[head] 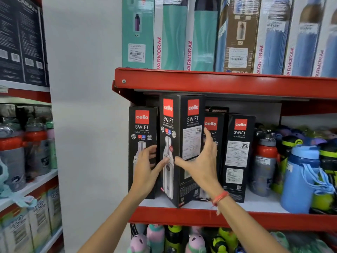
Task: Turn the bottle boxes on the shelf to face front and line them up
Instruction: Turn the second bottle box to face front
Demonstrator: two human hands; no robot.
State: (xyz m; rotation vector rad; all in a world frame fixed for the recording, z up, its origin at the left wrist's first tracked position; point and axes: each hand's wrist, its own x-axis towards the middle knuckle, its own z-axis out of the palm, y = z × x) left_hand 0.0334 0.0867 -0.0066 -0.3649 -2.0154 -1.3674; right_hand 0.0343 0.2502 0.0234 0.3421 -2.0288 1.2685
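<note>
Several black Cello Swift bottle boxes stand on the middle red shelf. The leftmost box faces front. The second box is turned corner-forward, showing its front and label side. My left hand touches its left face, fingers between it and the leftmost box. My right hand is spread against its right side panel. A third box stands partly hidden behind my right hand. The fourth box shows its label side.
Loose bottles and a blue bottle crowd the shelf's right part. Tall Varmora boxes fill the shelf above. Animal-shaped bottles sit below. A white wall and another rack lie to the left.
</note>
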